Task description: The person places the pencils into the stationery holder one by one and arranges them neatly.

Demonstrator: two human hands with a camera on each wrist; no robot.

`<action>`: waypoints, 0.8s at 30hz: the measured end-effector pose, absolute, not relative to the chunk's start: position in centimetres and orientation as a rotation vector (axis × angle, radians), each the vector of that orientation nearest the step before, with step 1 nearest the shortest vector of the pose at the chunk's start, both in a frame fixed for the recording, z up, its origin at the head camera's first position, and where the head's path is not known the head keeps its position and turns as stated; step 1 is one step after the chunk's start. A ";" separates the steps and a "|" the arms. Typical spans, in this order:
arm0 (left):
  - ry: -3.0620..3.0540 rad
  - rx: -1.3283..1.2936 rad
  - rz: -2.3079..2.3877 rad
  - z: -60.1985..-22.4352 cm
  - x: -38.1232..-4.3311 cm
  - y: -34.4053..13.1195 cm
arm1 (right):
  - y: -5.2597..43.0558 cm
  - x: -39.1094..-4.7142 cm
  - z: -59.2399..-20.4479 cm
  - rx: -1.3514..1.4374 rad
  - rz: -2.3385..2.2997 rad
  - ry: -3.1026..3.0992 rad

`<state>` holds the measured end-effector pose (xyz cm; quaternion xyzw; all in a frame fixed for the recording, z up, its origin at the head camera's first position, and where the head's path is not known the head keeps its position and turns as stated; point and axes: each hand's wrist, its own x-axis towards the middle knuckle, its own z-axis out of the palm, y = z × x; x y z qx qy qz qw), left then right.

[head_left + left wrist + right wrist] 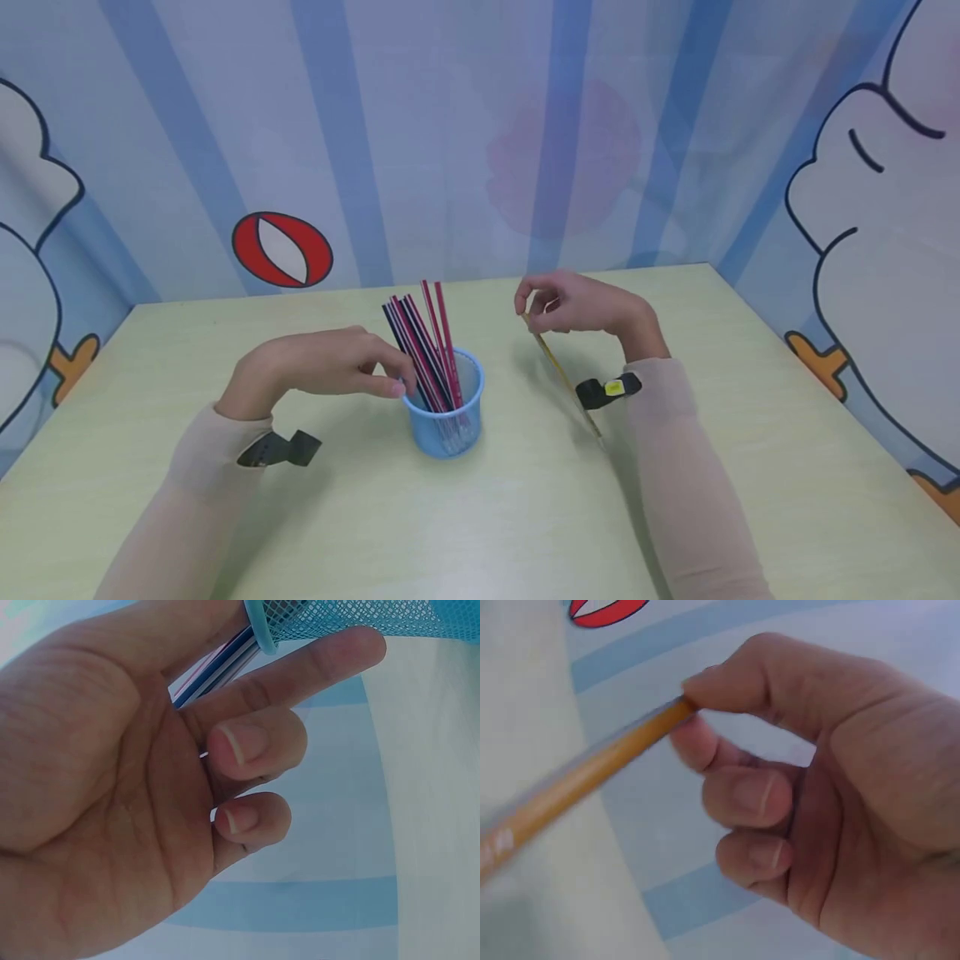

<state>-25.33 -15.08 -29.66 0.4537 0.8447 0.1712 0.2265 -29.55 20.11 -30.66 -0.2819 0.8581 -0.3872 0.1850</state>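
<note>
A blue mesh pen cup (446,435) stands upright near the middle of the table, holding several slim red, black and striped pencils (427,354) that lean to the left. My left hand (330,362) is at the cup's left rim, with thumb and index finger pinching it. In the left wrist view the index finger (322,664) runs along the mesh, while the other fingers curl loosely. To the right of the cup, my right hand (581,304) pinches the upper end of a yellow pencil (558,367) between thumb and index finger. The pencil slants down toward the table.
The pale wooden table (480,533) ends at a back wall covered with a blue striped cloth (450,150). Cartoon figures are printed on the side panels, and a red and white oval (282,250) is on the back cloth. Dark wrist straps are on both sleeves.
</note>
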 end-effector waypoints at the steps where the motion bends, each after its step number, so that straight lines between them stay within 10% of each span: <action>1: 2.329 1.252 0.474 -29.7 -25.3 -15.1 | 20.1 -29.3 -30.2 -0.810 -1.142 2.422; 24: 2.329 1.276 0.497 -29.8 -25.4 -14.9 | 19.6 -26.4 -25.9 -1.060 -2.225 2.203</action>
